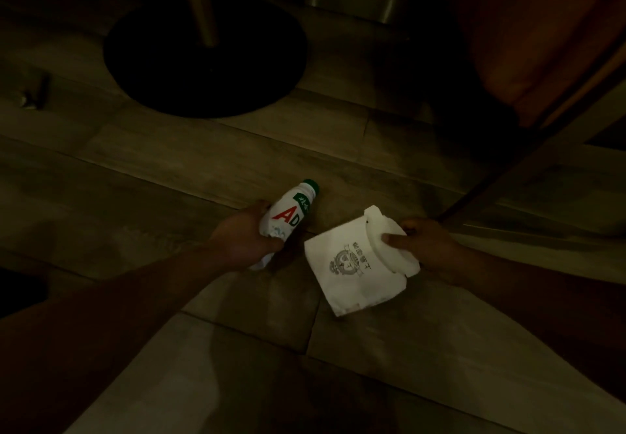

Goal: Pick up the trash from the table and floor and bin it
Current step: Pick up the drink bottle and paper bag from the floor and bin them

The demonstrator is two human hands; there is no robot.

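Observation:
The scene is dim, under a table. My left hand [242, 238] grips a white plastic bottle [288, 216] with a green cap and red letters, its cap pointing up and away; a bit of crumpled white paper shows below the palm. My right hand [428, 247] holds a white paper bag [349, 274] with a printed emblem, pinched together with a white lid-like piece [389, 240] under my thumb. Both hands hover just above the tiled floor [169, 176]. No bin is in view.
A round black table base [203, 57] with a brass pole [200, 0] stands ahead on the floor. An orange seat [528, 44] and a dark table edge sit at the upper right. A small dark object [34, 93] lies on the floor far left.

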